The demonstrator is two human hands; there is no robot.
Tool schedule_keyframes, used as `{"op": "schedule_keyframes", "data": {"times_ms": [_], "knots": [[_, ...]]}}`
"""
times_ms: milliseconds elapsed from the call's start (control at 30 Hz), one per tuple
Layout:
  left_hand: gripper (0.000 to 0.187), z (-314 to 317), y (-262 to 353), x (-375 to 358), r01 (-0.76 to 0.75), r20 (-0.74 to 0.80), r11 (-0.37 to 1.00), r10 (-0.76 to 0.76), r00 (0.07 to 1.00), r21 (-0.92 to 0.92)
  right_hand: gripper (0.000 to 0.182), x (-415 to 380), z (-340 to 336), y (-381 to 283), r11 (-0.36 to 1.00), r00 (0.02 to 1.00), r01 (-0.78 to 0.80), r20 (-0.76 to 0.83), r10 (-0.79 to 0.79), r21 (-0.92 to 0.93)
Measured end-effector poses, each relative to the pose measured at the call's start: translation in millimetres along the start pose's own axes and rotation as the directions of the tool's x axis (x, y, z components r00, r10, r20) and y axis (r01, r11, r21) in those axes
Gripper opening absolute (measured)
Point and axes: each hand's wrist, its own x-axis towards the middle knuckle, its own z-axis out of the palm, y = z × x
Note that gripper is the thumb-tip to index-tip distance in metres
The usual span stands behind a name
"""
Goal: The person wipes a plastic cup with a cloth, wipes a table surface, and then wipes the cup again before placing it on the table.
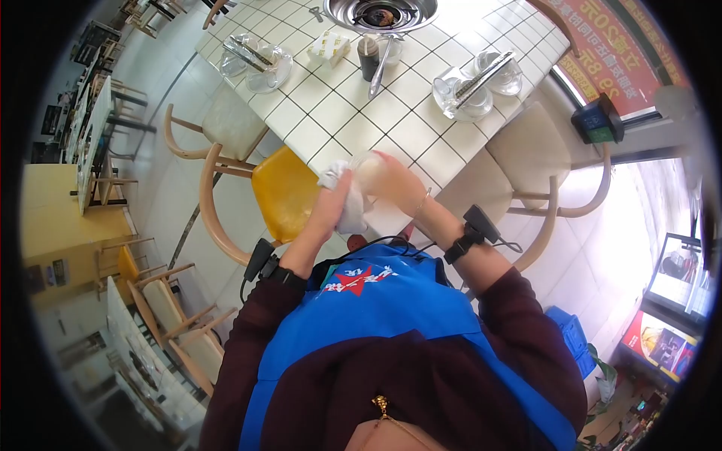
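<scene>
My left hand is closed round a crumpled white cloth just in front of the near corner of the table. Pressed up against the cloth from the other side is my right hand, its fingers smeared by motion. A pale, whitish blur lies between the fingers at the top of the cloth; I cannot tell what it is. Both hands meet in front of my blue apron.
The white tiled table bears wrapped tableware sets, a tissue pack, a dark bottle, a spoon and a round metal burner. A yellow chair and beige chairs flank it.
</scene>
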Motion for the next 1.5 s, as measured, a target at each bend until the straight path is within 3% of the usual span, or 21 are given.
{"op": "schedule_keyframes", "data": {"times_ms": [33, 133, 167, 233, 267, 300, 367, 467, 533, 567, 633, 700, 733, 833, 900, 1000, 1133, 1267, 1333, 1400, 1500], "knots": [[0.041, 4, -7, 6, -0.060, 0.091, 0.997, 0.054, 0.994, 0.058, 0.046, -1, 1, -7, 0.905, 0.991, 0.110, -0.024, -0.132, -0.412], [0.037, 7, -18, 34, -0.158, 0.052, 0.984, 0.154, 0.987, 0.077, 0.059, 22, -20, 11, 0.846, 0.992, 0.021, -0.095, -0.084, -0.532], [0.037, 6, -20, 46, -0.162, 0.048, 0.984, 0.158, 0.986, 0.076, 0.059, 34, -31, 18, 0.845, 0.992, 0.025, -0.089, -0.086, -0.534], [0.038, -2, -26, 75, -0.080, -0.090, 0.922, 0.123, 0.988, 0.378, 0.050, 69, -69, 42, 0.818, 0.979, -0.205, -0.128, 0.162, -0.537], [0.038, -8, -33, 95, -0.080, -0.094, 0.923, 0.124, 0.988, 0.377, 0.050, 99, -107, 79, 0.890, 0.976, -0.211, -0.141, 0.167, -0.404], [0.039, -15, -41, 116, -0.011, -0.131, 0.899, 0.076, 0.988, 0.437, 0.050, 105, -104, 55, 0.890, 0.976, -0.210, -0.138, 0.168, -0.405], [0.040, -15, -40, 133, 0.060, -0.176, 0.870, 0.031, 0.984, 0.489, 0.056, 108, -80, -22, 0.959, 0.887, -0.280, -0.394, 0.242, -0.042], [0.040, -7, -34, 143, 0.039, -0.238, 0.940, 0.046, 0.970, 0.340, 0.061, 140, -82, -57, 0.983, 0.887, -0.179, -0.427, 0.174, 0.028], [0.041, -9, -40, 149, 0.000, -0.077, 0.997, 0.005, 0.997, 0.075, 0.063, 164, -88, -64, 0.985, 0.902, -0.153, -0.396, 0.171, 0.076], [0.041, -10, -44, 147, 0.005, -0.094, 0.997, 0.001, 0.996, 0.071, 0.065, 174, -89, -64, 0.984, 0.914, -0.122, -0.372, 0.162, 0.127], [0.045, -8, -42, 129, -0.018, -0.206, 0.999, 0.026, 0.978, 0.040, 0.054, 191, -86, -74, 0.976, 0.906, -0.144, -0.374, 0.197, 0.163], [0.044, -15, -40, 105, 0.028, -0.215, 1.000, -0.025, 0.976, 0.007, 0.041, 204, -93, -80, 0.960, 0.951, -0.158, -0.228, 0.211, 0.230], [0.044, -19, -41, 91, 0.072, -0.202, 0.997, -0.075, 0.977, -0.022, 0.029, 206, -91, -86, 0.961, 0.942, -0.149, -0.262, 0.210, 0.235], [0.043, -26, -45, 51, 0.085, -0.219, 0.990, -0.108, 0.970, -0.111, 0.026, 217, -92, -90, 0.961, 0.877, -0.150, -0.416, 0.238, 0.233], [0.043, -33, -58, 32, 0.078, -0.246, 0.986, -0.113, 0.963, -0.148, 0.023, 221, -100, -86, 0.978, 0.895, -0.118, -0.407, 0.181, 0.174], [0.042, -41, -75, 12, 0.060, -0.292, 0.976, -0.122, 0.949, -0.210, 0.023, 208, -90, -93, 0.978, 0.853, 0.087, -0.493, -0.171, -0.189], [0.041, -47, -92, -3, 0.060, -0.363, 0.942, -0.184, 0.913, -0.329, 0.023, 179, -65, -110, 0.897, 0.844, 0.323, -0.338, -0.417, -0.302], [0.042, -47, -97, -7, 0.046, -0.384, 0.938, -0.185, 0.904, -0.344, 0.024, 136, -50, -103, 0.887, 0.930, 0.298, -0.104, -0.353, -0.352], [0.041, -45, -92, -11, 0.046, -0.368, 0.937, -0.181, 0.912, -0.347, 0.024, 111, -52, -86, 0.887, 0.983, 0.156, -0.023, -0.184, -0.433], [0.041, -39, -84, -16, 0.032, -0.373, 0.939, -0.167, 0.913, -0.341, 0.024, 85, -56, -70, 0.822, 0.989, 0.112, -0.018, -0.146, -0.558], [0.042, -39, -91, -14, 0.026, -0.387, 0.947, -0.155, 0.909, -0.319, 0.023, 65, -79, -35, 0.857, 0.998, -0.050, -0.062, 0.021, -0.512]]}}
